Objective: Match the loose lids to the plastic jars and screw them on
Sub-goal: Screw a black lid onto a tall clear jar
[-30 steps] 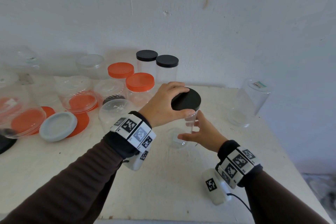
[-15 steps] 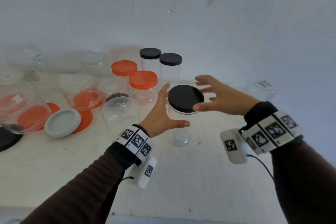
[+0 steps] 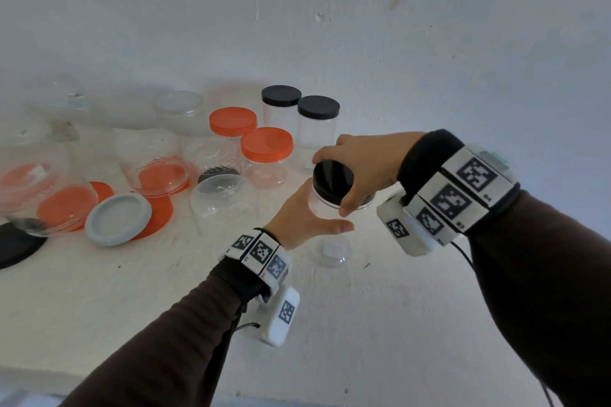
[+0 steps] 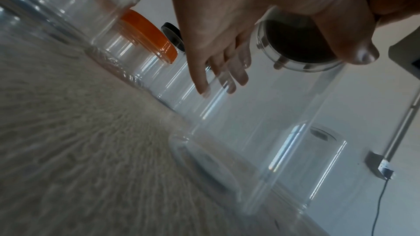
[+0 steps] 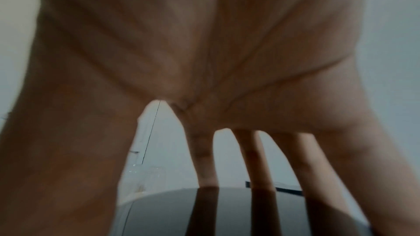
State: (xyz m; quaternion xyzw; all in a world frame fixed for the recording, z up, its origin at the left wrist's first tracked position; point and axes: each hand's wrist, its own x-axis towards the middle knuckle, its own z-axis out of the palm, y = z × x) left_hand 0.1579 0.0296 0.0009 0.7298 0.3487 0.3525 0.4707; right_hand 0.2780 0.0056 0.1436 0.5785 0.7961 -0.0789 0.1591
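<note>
**Black lid gripped on a clear jar at the middle of the tabletop**

Near the middle of the rough white tabletop [image 3: 99, 301] stands a tall clear plastic jar [image 3: 330, 248], smooth-walled, round and with nothing inside. On its mouth sits a flat round black lid [image 3: 330, 180]. The right hand [image 3: 363, 162] arches over the lid from above, thumb on the near rim and fingers curled down round the far rim, clamped on it. The left hand [image 3: 297, 215] wraps the jar wall just under the lid, thumb across the front; in the left wrist view its fingers [image 4: 218, 71] show through the plastic, lying close together against the far side.

Toward the back edge stand two clear jars with black lids [image 3: 299, 101], touching side by side, and just in front of them two ribbed clear jars with orange lids [image 3: 251, 139]. Beside these sits an open clear jar [image 3: 221, 205]. At the left of the tabletop several wide clear jars [image 3: 152, 158] stand open over flat orange discs, and a pale grey round lid [image 3: 118, 219] with a raised rim lies loose, overlapping an orange disc. A black disc [image 3: 16, 246] lies at the left edge.
</note>
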